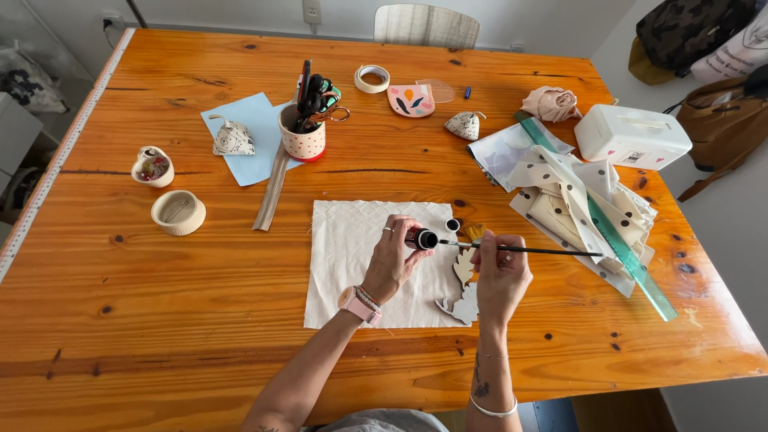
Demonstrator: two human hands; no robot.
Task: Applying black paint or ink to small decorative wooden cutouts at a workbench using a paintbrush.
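Fingers (398, 238) of left hand (390, 260) wrapped tight on small dark bottle (422, 238), tipped sideways over white cloth (352, 256) on bench (160, 320). Right hand (500, 272) pinching thin brush (528, 250), tip at bottle mouth. Little cap (453, 225) just beside. Leaf shapes (464, 268) under right hand.

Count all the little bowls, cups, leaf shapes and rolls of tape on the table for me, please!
Small cream bowls: 2
Dotted cup of scissors and pens: 1
Leaf-shaped cutouts on the cloth: 2
Tape rolls: 1
Total: 6
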